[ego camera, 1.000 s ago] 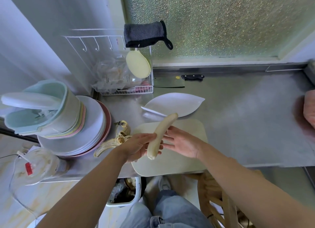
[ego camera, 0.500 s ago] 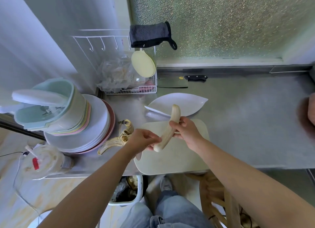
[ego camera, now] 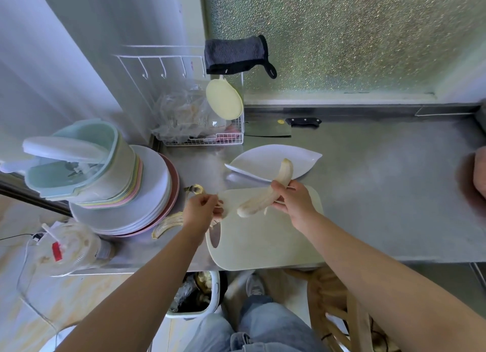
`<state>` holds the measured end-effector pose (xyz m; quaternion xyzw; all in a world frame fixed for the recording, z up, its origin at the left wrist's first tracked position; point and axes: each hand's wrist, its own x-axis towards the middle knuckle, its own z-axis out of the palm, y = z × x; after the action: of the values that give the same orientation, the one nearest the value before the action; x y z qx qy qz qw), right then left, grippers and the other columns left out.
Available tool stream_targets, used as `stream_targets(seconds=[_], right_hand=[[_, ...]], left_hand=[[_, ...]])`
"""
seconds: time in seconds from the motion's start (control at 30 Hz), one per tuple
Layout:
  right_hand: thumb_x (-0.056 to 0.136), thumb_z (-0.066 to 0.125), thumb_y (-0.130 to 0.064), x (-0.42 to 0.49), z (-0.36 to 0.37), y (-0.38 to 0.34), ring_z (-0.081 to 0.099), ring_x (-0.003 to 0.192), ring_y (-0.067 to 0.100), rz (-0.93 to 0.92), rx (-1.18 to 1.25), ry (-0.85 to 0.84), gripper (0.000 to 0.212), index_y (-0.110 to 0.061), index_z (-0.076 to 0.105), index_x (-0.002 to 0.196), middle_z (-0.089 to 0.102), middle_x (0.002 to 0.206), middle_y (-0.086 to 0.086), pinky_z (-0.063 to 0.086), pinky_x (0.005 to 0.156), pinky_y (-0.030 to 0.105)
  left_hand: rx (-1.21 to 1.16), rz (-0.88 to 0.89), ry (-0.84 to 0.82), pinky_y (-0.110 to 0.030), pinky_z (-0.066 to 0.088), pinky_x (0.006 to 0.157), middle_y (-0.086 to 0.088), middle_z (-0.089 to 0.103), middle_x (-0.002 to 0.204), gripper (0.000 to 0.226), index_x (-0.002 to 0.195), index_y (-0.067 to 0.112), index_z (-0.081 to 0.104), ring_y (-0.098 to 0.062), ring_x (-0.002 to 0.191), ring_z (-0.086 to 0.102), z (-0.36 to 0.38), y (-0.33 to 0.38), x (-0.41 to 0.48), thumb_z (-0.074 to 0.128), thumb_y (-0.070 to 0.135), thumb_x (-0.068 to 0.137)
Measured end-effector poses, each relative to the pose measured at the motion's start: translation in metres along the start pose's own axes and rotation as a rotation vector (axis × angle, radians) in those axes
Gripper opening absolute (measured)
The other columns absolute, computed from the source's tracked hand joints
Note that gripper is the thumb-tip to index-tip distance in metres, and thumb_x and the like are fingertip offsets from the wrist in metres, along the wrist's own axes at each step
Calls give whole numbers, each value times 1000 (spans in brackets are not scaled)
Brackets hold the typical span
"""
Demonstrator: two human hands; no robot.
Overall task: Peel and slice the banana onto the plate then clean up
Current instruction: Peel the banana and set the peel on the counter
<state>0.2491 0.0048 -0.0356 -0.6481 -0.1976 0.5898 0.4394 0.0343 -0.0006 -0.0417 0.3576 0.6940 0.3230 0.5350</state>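
Note:
My right hand grips the peeled banana at its middle, holding it tilted above the pale cutting board. Its upper tip reaches over the white leaf-shaped plate. My left hand is just left of the banana's lower end, fingers curled and pinching a thin strip or string of peel. The empty banana peel lies on the steel counter to the left of the board, partly hidden behind my left hand.
A cleaver lies at the back of the counter by a wire rack. Stacked plates and bowls stand at left. A waste bin sits on the floor under the counter edge. A wooden chair is at right.
My left hand let go of the banana's lower end and pulled away leftward with a thin strip. My right hand now holds the banana alone, slightly raised.

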Motion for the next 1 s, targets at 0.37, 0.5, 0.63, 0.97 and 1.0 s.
stream_targets(seconds=[0.37,0.5,0.63,0.97,1.0], right_hand=[[82,72,-14,-6,8,-8,66,90,24,223,304,-28,31,-8,56,109,64,101,10,60,72,33],[81,74,-13,-10,15,-8,67,87,27,192,282,-58,43,-4,55,118,64,103,14,60,68,31],[81,74,-14,-11,18,-9,67,85,28,196,298,-50,40,-3,56,115,65,99,15,60,72,32],[81,74,-17,-11,17,-8,67,86,25,149,358,-9,37,-7,57,113,66,101,13,60,71,28],[81,75,-19,-11,17,-8,67,83,24,141,356,10,41,-8,57,116,67,101,12,60,69,26]], left_hand=[[-323,-133,-237,-37,50,92,-8,69,104,11,86,9,60,-22,96,61,33,3,-15,54,11,94],[-365,-139,-242,-39,43,98,-6,70,103,11,87,11,61,-21,102,61,43,9,-18,52,12,94],[-331,-145,-216,-36,46,91,-6,72,96,13,88,10,61,-18,92,63,44,11,-18,52,14,95],[-64,3,-324,-22,49,65,-8,73,79,12,93,6,73,-12,67,61,32,14,-24,71,9,81],[-11,37,-346,-20,48,65,-6,73,78,8,88,9,75,-11,67,61,29,15,-25,72,9,80]])
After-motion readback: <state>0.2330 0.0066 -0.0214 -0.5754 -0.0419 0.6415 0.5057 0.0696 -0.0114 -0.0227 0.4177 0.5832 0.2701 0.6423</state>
